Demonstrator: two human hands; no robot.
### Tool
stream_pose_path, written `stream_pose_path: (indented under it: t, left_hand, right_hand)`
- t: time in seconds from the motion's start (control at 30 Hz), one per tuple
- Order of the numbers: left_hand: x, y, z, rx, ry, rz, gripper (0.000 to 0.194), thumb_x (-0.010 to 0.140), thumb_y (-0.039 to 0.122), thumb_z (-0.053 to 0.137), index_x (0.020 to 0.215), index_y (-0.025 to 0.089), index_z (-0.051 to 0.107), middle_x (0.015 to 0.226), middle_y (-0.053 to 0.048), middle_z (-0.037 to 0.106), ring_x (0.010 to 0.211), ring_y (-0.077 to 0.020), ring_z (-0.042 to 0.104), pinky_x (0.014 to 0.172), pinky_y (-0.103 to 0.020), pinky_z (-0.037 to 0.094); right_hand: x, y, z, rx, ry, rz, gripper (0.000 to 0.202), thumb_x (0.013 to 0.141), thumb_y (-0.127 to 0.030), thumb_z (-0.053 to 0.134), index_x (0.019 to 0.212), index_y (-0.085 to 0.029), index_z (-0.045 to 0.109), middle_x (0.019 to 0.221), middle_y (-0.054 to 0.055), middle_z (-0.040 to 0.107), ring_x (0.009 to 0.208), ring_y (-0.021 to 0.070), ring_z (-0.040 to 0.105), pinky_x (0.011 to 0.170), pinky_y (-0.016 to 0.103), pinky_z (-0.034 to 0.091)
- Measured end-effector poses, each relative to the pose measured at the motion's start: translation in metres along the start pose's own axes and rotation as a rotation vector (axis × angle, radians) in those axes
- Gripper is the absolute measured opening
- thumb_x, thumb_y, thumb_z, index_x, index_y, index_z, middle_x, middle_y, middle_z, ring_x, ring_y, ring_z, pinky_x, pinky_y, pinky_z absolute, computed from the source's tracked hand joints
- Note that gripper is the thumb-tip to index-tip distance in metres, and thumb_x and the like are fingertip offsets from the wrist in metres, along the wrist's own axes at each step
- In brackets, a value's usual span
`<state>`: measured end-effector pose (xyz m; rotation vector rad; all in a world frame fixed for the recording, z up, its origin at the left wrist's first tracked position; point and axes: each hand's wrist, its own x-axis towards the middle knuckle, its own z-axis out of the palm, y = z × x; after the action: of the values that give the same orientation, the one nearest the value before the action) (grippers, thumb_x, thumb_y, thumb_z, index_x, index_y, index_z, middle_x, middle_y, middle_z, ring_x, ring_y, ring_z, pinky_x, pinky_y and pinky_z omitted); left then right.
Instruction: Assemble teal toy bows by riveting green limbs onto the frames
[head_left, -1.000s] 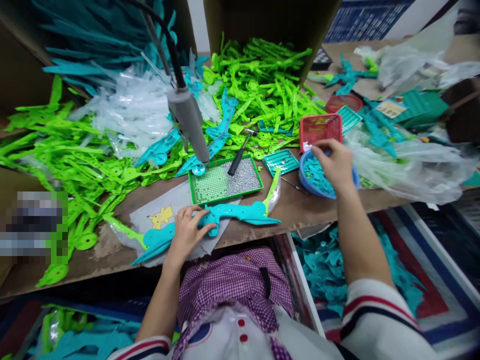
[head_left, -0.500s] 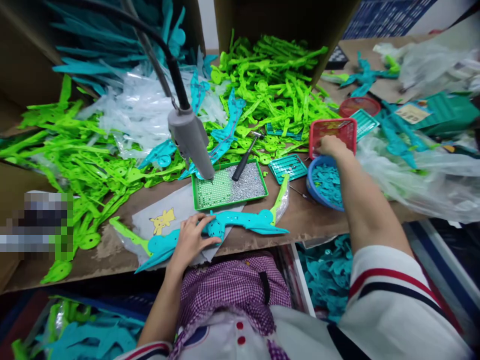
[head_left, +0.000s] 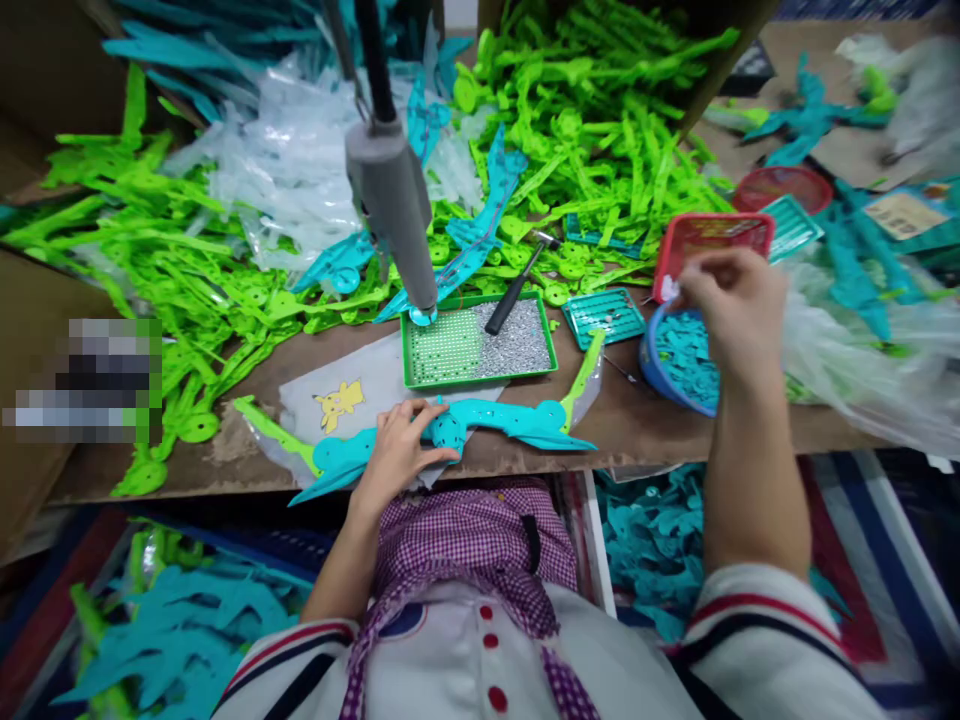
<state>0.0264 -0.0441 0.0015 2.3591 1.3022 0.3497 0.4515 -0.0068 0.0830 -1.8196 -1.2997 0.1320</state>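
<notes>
My left hand (head_left: 401, 450) lies over the left side of a long blue plastic wing-shaped part (head_left: 499, 418). Its thumb and forefinger curve around the part's round centre, pressing it at the table edge. Lime-green arms (head_left: 279, 435) in clear film stick out from both ends of the part. Above a blue bowl (head_left: 660, 365) of small blue pieces, my right hand (head_left: 739, 295) is raised with its fingers pinched together. What they hold, if anything, is too small to make out; a small white bit shows by the fingertips. A red basket (head_left: 666, 245) stands just behind this hand.
A grey electric screwdriver (head_left: 390, 200) hangs over a green tray (head_left: 420, 385) of screws. A hammer (head_left: 517, 290) rests across the tray. Lime-green parts (head_left: 600, 130) are heaped behind, beside clear plastic bags (head_left: 277, 160). A teal tray (head_left: 604, 318) sits right of the screws.
My right hand has come out of the red basket and moved toward me, over the blue bowl, fingers pinched. My left hand stays on the blue part. The whole view has shifted slightly.
</notes>
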Motion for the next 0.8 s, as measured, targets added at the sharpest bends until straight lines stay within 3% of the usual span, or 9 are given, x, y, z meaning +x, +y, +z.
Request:
stream_pose_path:
  t: [0.07, 0.13, 0.23, 0.33, 0.47, 0.8]
  left_hand:
    - [0.0, 0.001, 0.0, -0.011, -0.01, -0.003, 0.067, 0.076, 0.049, 0.082, 0.135, 0.029, 0.059, 0.126, -0.01, 0.06, 0.118, -0.0316, 0.056, 0.097, -0.043, 0.04]
    - [0.001, 0.002, -0.001, -0.015, -0.014, -0.013, 0.068, 0.075, 0.05, 0.082, 0.135, 0.028, 0.059, 0.126, -0.01, 0.06, 0.119, -0.0317, 0.055, 0.097, -0.042, 0.039]
    - [0.001, 0.002, 0.0, -0.017, -0.007, -0.014, 0.068, 0.077, 0.051, 0.081, 0.137, 0.029, 0.058, 0.126, -0.01, 0.06, 0.118, -0.0312, 0.056, 0.096, -0.042, 0.039]
    - [0.001, 0.003, 0.001, -0.008, 0.006, 0.004, 0.068, 0.077, 0.053, 0.08, 0.137, 0.028, 0.058, 0.125, -0.01, 0.061, 0.117, -0.0315, 0.055, 0.096, -0.042, 0.038]
    - [0.0, 0.002, 0.002, 0.008, 0.008, 0.009, 0.07, 0.077, 0.057, 0.077, 0.137, 0.025, 0.059, 0.125, -0.012, 0.061, 0.113, -0.0314, 0.056, 0.094, -0.043, 0.037]
    - [-0.001, 0.002, 0.005, -0.022, 0.015, 0.017, 0.066, 0.08, 0.055, 0.076, 0.137, 0.026, 0.059, 0.128, -0.012, 0.06, 0.118, -0.0324, 0.054, 0.098, -0.045, 0.035]
  right_hand:
    - [-0.069, -0.041, 0.013, 0.321, -0.166, 0.085, 0.018, 0.087, -0.033, 0.07, 0.096, -0.018, 0.068, 0.083, 0.006, 0.075, 0.069, 0.0152, 0.07, 0.068, 0.031, 0.055]
    - [-0.129, -0.066, 0.035, 0.354, -0.344, 0.065, 0.018, 0.087, -0.04, 0.069, 0.086, -0.022, 0.069, 0.097, 0.007, 0.075, 0.091, 0.0206, 0.072, 0.082, 0.038, 0.057]
    - [-0.179, -0.073, 0.073, 0.187, -0.119, 0.132, 0.029, 0.088, -0.048, 0.065, 0.073, -0.024, 0.067, 0.094, 0.007, 0.07, 0.095, 0.0236, 0.066, 0.09, 0.045, 0.052]
    - [-0.191, -0.07, 0.098, 0.02, 0.056, 0.196, 0.034, 0.088, -0.051, 0.063, 0.068, -0.023, 0.063, 0.088, 0.007, 0.065, 0.094, 0.0257, 0.062, 0.094, 0.05, 0.042]
    - [-0.197, -0.074, 0.11, -0.094, 0.02, 0.167, 0.034, 0.09, -0.048, 0.06, 0.067, -0.022, 0.062, 0.089, 0.007, 0.064, 0.096, 0.0269, 0.059, 0.097, 0.052, 0.033]
    - [-0.208, -0.075, 0.126, -0.186, -0.051, 0.111, 0.03, 0.092, -0.041, 0.057, 0.069, -0.022, 0.061, 0.091, 0.007, 0.065, 0.094, 0.0258, 0.057, 0.095, 0.048, 0.033]
